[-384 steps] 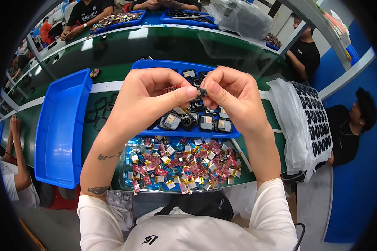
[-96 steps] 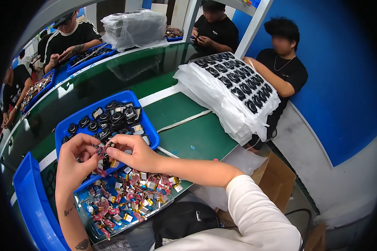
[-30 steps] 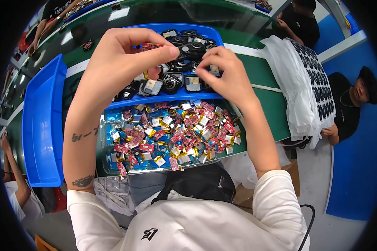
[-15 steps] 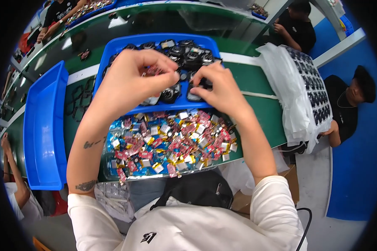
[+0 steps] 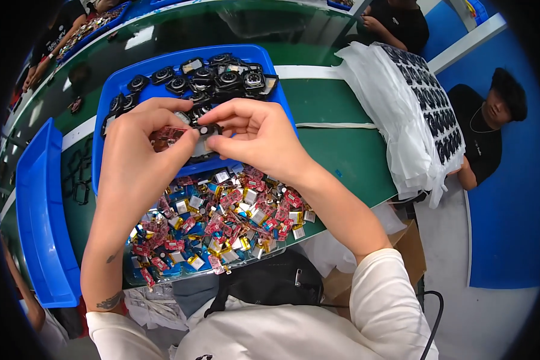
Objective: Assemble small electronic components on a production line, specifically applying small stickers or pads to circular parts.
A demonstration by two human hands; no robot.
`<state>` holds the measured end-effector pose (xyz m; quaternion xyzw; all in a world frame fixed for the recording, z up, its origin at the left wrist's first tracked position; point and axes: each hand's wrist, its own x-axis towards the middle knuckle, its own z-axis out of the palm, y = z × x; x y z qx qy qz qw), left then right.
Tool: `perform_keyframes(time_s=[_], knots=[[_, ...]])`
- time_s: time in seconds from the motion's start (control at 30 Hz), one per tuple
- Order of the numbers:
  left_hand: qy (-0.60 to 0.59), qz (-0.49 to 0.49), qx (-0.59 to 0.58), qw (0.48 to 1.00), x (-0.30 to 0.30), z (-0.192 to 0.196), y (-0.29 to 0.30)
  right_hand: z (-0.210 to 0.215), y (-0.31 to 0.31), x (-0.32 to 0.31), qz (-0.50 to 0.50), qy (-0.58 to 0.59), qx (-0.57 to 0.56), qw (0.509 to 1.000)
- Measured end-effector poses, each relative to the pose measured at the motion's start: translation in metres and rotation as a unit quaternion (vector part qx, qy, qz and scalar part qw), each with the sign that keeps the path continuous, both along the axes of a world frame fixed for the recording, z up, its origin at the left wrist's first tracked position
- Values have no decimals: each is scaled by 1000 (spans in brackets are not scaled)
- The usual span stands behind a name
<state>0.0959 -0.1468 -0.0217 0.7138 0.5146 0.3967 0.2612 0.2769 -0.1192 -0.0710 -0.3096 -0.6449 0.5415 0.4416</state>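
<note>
Both my hands work close together over the near part of a blue bin [image 5: 139, 67]. My left hand [image 5: 126, 150] is curled, pinching a small red circuit board [image 5: 165, 137] between thumb and fingers. A black casing with a pale grey panel [image 5: 200, 147] is gripped in my right hand [image 5: 255, 141]. The fingertips of both hands meet around the casing, partly hiding it. Behind them, the bin holds several black casings with round, lens-like rings [image 5: 229, 79]. Just below my hands lies a heap of red circuit boards with silver and yellow battery cells [image 5: 222, 219] in a clear tray.
An upright blue bin [image 5: 39, 222] stands at the left, beside black frames [image 5: 78, 174] on the green table [image 5: 336, 162]. At the right, white wrapping [image 5: 396, 126] partly covers a tray of black parts [image 5: 441, 111]. A co-worker [image 5: 486, 132] is beside it; others sit across the table.
The view has shifted, so the bins sit further left and the tray on the right has moved left too. My hands have come together, bringing the circuit board and casing close.
</note>
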Motion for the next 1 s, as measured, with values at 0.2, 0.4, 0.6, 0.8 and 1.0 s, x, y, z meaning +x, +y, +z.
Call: perform_keyframes(time_s=[0.2, 0.4, 0.6, 0.8, 1.0], knots=[[8, -14, -18, 1000, -1, -5, 3, 3, -5, -2, 1, 6, 1, 1000], [-35, -31, -67, 997, -3, -4, 4, 3, -11, -6, -36, 17, 13, 999], [-56, -20, -89, 994, -2, -4, 4, 6, -14, -5, -29, -7, 5, 1000], [-22, 20, 21, 999, 9, -12, 0, 0, -16, -9, -80, 5, 29, 996], [-87, -11, -52, 995, 13, -8, 0, -4, -11, -8, -147, 105, 60, 982]])
